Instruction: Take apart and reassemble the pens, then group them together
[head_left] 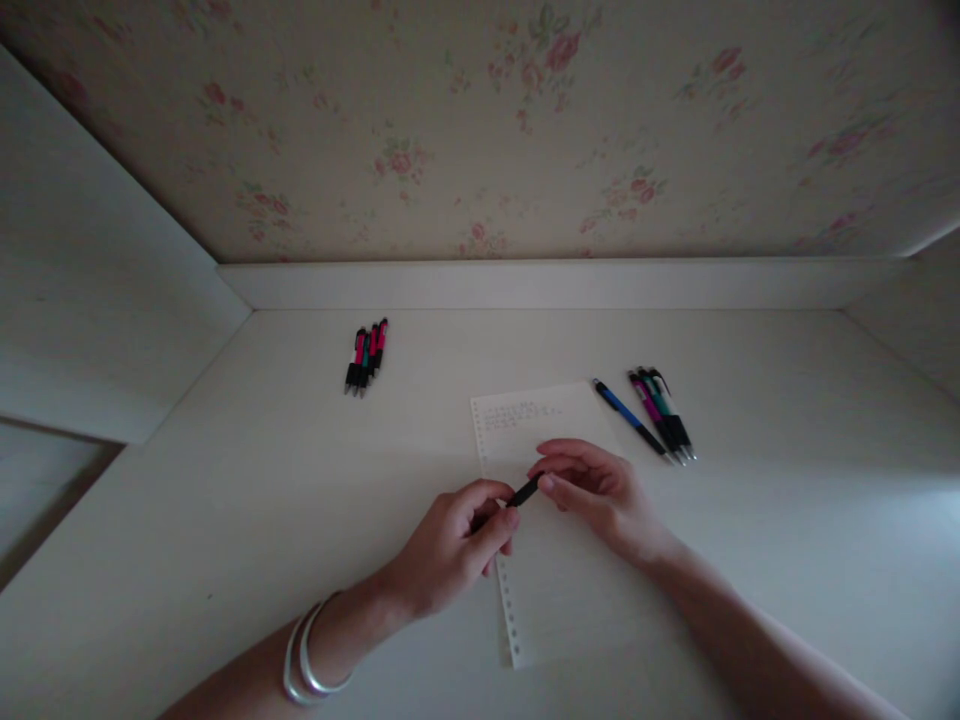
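Above a loose-leaf sheet of paper [570,610] I hold a pen [526,490] between both hands. Only its black section shows; the rest is hidden by my fingers. My left hand [457,540], with two silver bangles [306,655] on its wrist, pinches one end. At the other end, the thumb and fingertips of my right hand [592,495] are closed on it. Several lines of handwriting run across the top of the sheet, and punched holes line its left edge.
A blue pen [628,415] lies right of the paper, beside a group of purple, teal and white pens [664,408]. Several pink and teal pens [367,355] lie together at the back left. The white desk [262,480] ends at a raised back ledge [525,285] below floral wallpaper.
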